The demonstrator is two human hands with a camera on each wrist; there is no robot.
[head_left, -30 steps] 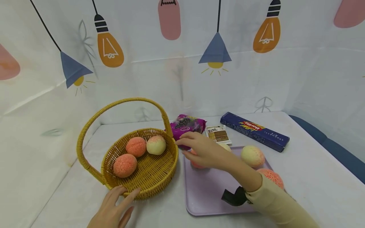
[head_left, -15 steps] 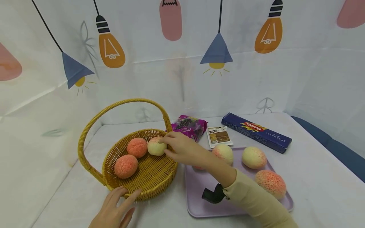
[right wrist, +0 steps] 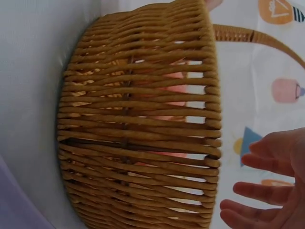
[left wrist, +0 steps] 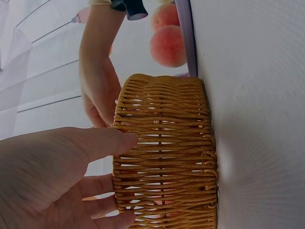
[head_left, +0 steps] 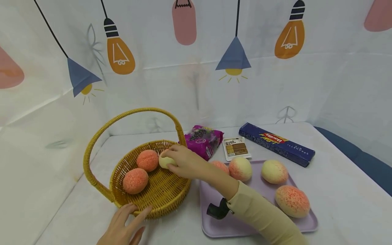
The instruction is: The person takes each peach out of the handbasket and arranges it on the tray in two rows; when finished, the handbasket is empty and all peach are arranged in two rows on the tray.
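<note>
A brown wicker basket point(head_left: 159, 183) with an arched handle stands at the left and holds several peaches. Two pinkish-orange ones, a nearer peach point(head_left: 135, 181) and a farther peach point(head_left: 147, 160), lie beside a pale peach point(head_left: 165, 162). My left hand point(head_left: 122, 226) holds the basket's near rim, thumb against the outer wall in the left wrist view. Over the right rim reaches my right hand point(head_left: 185, 162), partly covering the pale peach in the head view. The right wrist view shows that hand's fingers point(right wrist: 264, 194) spread, above the rim, with nothing between them.
A lilac tray point(head_left: 214, 229) on the right carries several peaches, including a speckled one point(head_left: 293, 201). Behind lie a purple packet point(head_left: 206, 141), a small flat sachet point(head_left: 237, 148) and a blue spaghetti box point(head_left: 276, 144). A patterned cloth hangs behind the table.
My right hand has moved left, from the tray's far left corner to above the pale peach in the basket. The left hand stays at the near rim.
</note>
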